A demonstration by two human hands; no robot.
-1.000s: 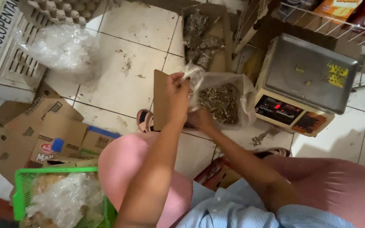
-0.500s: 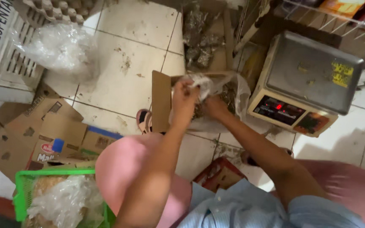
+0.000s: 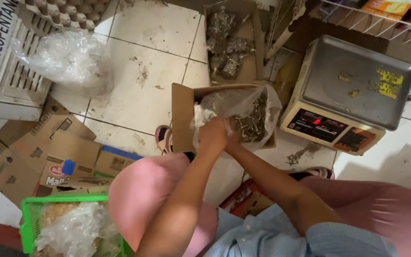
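Both forearms reach forward and meet: the left hand [image 3: 213, 134] is closed around the twisted neck of a clear plastic bag of small dark dried pieces [image 3: 243, 116], which sits in an open brown cardboard box [image 3: 182, 114] on the tiled floor beside a grey digital scale [image 3: 353, 90]. The right hand [image 3: 234, 138] lies mostly hidden behind the left; I cannot tell its grip.

The floor [image 3: 143, 62] was pale tile, stained in places. On it lay flattened cardboard [image 3: 29, 152], a crumpled plastic bag [image 3: 70, 59], two open cardboard boxes [image 3: 182, 119] holding small dried bits, a weighing scale [image 3: 348, 95] and a green basket [image 3: 34, 214].
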